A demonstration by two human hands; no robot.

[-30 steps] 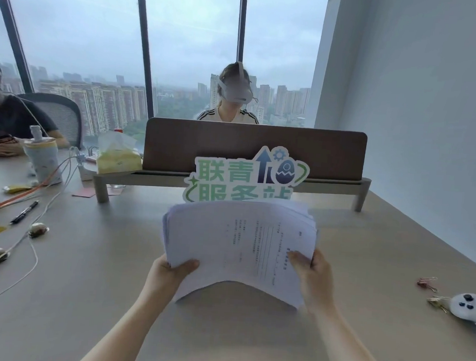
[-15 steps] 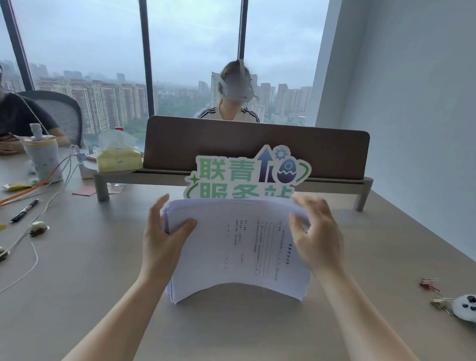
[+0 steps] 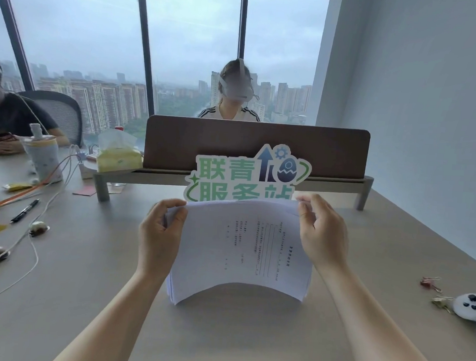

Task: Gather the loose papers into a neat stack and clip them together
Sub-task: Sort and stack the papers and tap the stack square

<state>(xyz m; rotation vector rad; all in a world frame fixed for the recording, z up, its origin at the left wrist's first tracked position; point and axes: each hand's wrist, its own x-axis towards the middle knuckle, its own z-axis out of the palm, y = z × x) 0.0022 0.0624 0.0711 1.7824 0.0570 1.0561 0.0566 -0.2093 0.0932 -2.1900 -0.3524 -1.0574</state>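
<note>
White paper stack now stands on its lower edge on the wooden table, bowed a little toward the camera, in front of the green sign. A second ago both hands held it near the bottom corners; then they went up along the sides, and now they are at the top. The left hand has its fingers curled round the upper left corner and grips the sheets there. The right hand pinches the upper right corner between thumb and fingertips, with the other fingers rather loose.

The change means, I think, that the person is squaring the stack: holding the top, letting the sheets drop and tapping them on the table. The left side edge shows some sheets not yet level, though the blur there makes this hard to judge.

The clips lie on the table far to the right, beside a white controller, untouched. So the gathering looks nearly finished and the clipping is not yet started.
</note>
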